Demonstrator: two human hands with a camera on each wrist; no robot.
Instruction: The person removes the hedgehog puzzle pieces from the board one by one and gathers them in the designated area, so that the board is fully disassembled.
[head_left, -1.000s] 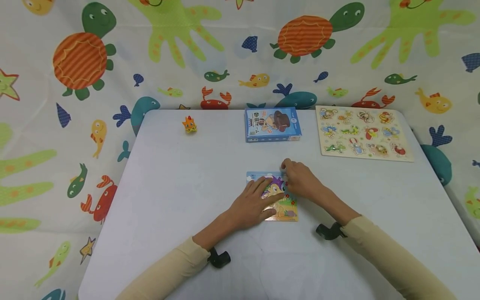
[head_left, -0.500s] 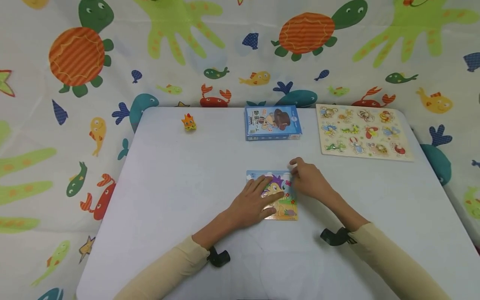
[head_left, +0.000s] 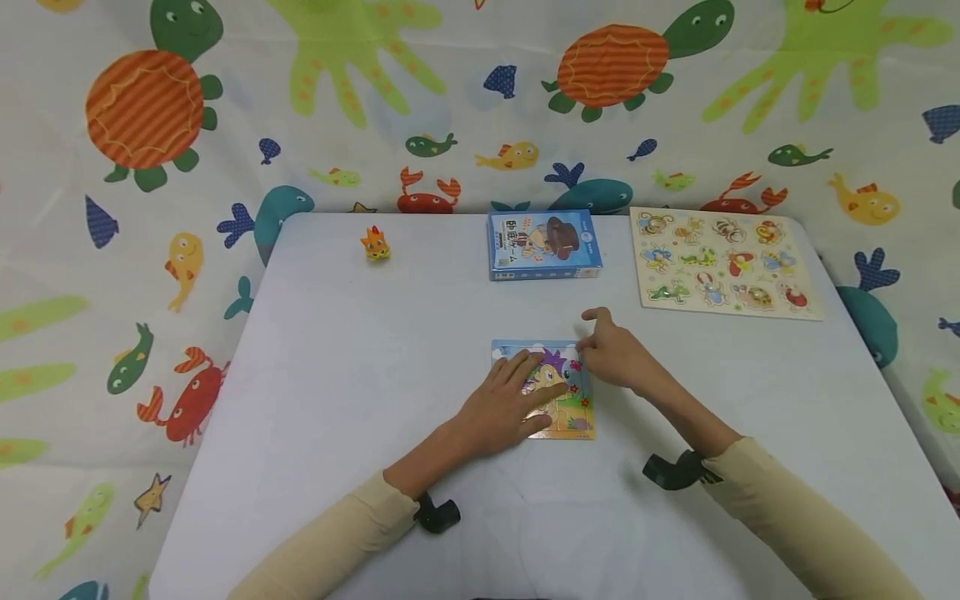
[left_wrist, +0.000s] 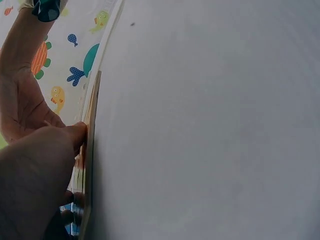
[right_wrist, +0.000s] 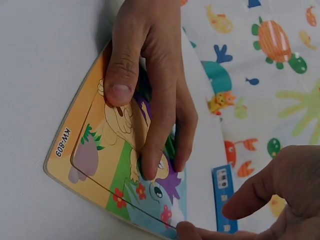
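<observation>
A small picture jigsaw puzzle (head_left: 577, 425) lies flat on the table, showing a purple-haired figure, red flowers and a blue sky. My left hand (head_left: 498, 408) rests across its left part with fingers spread, covering much of the picture. At the upper right corner is my right hand (head_left: 621, 357), one fingertip touching the puzzle's edge and another finger stretched out above it. In the right wrist view, the thumb and finger of my right hand (right_wrist: 285, 195) stand apart with nothing seen between them. The left wrist view shows the puzzle board (left_wrist: 90, 150) edge-on beside my left hand (left_wrist: 37, 170).
A blue box (head_left: 543, 244) stands at the back middle of the white table (head_left: 360, 375). To its right lies a wooden insect puzzle board (head_left: 723, 265). A small orange-and-yellow toy (head_left: 375, 243) sits at the back left. A sea-animal curtain (head_left: 450, 75) hangs behind.
My right hand has shifted slightly right along the puzzle's upper right corner, and its upper finger has stretched out away from the other. My left hand has stayed on the puzzle.
</observation>
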